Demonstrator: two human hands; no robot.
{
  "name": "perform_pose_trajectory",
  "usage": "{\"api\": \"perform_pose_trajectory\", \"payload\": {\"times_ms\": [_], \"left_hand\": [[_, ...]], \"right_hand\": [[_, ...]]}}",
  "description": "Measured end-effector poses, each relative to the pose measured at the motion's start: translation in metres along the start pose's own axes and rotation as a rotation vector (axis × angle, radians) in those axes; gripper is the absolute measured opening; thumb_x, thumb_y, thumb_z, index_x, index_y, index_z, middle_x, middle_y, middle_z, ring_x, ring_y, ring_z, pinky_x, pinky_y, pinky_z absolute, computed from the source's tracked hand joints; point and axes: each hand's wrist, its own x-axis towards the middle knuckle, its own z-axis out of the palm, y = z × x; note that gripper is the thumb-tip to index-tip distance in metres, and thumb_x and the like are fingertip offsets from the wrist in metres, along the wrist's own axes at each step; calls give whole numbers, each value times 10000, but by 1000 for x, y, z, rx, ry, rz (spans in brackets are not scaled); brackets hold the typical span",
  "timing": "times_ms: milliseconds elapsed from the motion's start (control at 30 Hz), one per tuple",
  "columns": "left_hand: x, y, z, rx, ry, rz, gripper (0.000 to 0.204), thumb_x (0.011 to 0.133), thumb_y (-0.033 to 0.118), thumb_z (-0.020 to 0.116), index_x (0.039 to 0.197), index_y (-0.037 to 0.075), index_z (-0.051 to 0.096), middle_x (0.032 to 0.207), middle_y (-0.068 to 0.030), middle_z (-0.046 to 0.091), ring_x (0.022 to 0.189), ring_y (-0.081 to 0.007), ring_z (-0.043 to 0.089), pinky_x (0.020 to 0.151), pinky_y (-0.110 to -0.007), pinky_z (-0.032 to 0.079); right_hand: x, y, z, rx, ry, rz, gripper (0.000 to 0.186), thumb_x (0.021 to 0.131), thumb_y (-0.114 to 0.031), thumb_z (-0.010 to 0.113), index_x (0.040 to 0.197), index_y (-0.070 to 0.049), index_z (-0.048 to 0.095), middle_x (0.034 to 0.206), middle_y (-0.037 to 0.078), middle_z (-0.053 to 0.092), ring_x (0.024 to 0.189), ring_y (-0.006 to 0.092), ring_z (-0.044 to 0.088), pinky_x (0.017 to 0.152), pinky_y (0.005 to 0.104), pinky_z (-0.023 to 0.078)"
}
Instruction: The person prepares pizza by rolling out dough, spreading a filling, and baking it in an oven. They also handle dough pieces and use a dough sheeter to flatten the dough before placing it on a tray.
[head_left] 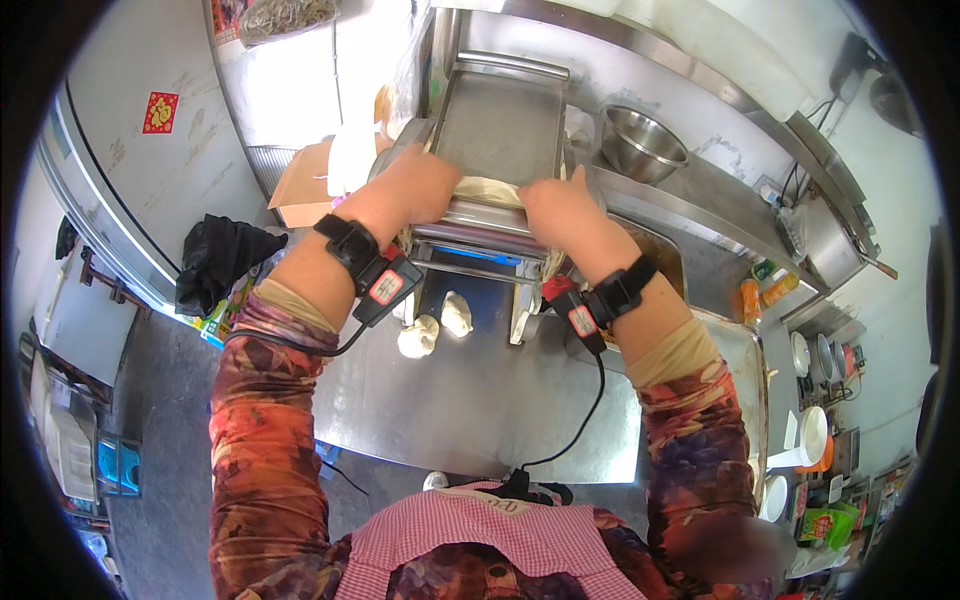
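A metal dough roller machine (pixel 505 115) stands at the far side of the steel table, its flat tray sloping away from me. Across the front of that tray lies a pale strip of dough (pixel 488 190), just above the rollers. My left hand (pixel 428 184) is closed at the strip's left end. At its right end my right hand (pixel 556 210) is closed too, thumb raised. Both hands' fingertips are partly hidden behind the knuckles. Two lumps of dough, a rounder one (pixel 418 337) and a longer one (pixel 456 314), rest on the table below the machine.
The steel table (pixel 470 400) spans the front. A steel bowl (pixel 643 145) sits on a ledge at the back right. To the left are a cardboard box (pixel 302 188) and a black cloth (pixel 226 262). Two orange-topped bottles (pixel 765 293) stand at the right.
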Motion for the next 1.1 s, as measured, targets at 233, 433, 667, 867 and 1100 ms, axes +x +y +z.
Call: {"api": "perform_pose_trajectory", "payload": {"times_ms": [233,433,667,867,1100], "left_hand": [[-12,27,-17,51,-195,-68,403,718,92,547,1107,-2,589,980,-204,657,972,-356,608,1008,-379,369],[9,50,-8,-375,34,55,536,703,135,578,1201,-59,530,1168,-238,589,1107,-382,547,1019,-370,388],[7,56,-6,-468,116,141,540,719,103,564,1245,-13,534,1222,-225,567,1141,-346,540,983,-378,419],[-54,59,74,-1590,11,293,306,867,49,529,1157,-37,578,1141,-129,619,1106,-209,567,930,-351,460],[-47,47,186,-2485,82,-486,224,869,109,644,1075,47,582,1087,-107,635,1005,-250,626,876,-372,519]], "right_hand": [[-77,-8,1,541,477,-108,266,805,-38,536,1043,-89,642,1031,107,646,1048,293,579,1058,605,238],[-132,-10,19,673,682,-185,264,778,24,565,1003,-94,641,996,86,648,1038,275,595,1041,555,309],[-154,-15,31,716,737,-280,278,728,65,593,956,-82,656,970,93,657,994,275,619,974,497,428],[-169,-2,38,756,686,-293,256,697,83,601,905,-52,666,911,112,661,919,291,640,896,420,498],[-162,-7,52,830,586,-351,266,691,72,612,920,-53,664,915,110,662,909,297,638,832,396,514]]}}
